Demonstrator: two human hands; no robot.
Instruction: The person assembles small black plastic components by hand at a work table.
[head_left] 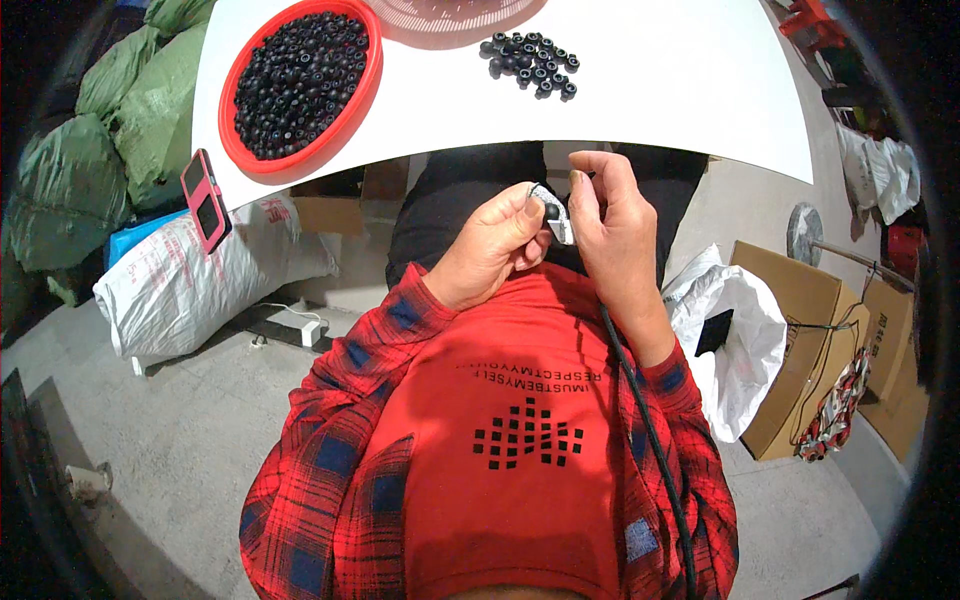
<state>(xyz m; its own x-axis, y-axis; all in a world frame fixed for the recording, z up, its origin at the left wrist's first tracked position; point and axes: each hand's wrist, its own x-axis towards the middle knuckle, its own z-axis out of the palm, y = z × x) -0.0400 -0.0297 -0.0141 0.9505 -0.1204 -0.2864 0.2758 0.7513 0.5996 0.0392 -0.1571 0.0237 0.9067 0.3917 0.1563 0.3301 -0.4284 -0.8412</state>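
Observation:
My left hand is closed in front of my belly, below the table's near edge. Thumb and fingers grip a small black round piece, with a curved whitish strip lying around its side. Close against it on the right is my right hand, its thumb and bent index finger nearly meeting at the tips. What that pinch holds, if anything, is hidden, and so are its other fingers. Beyond the hands, a loose group of black ring-like pieces lies on the white table.
A red basin full of similar black pieces stands on the table's left. Behind is a pale pink perforated basket. A pink-cased phone sits at the left edge. White sack left, open white bag and cartons right.

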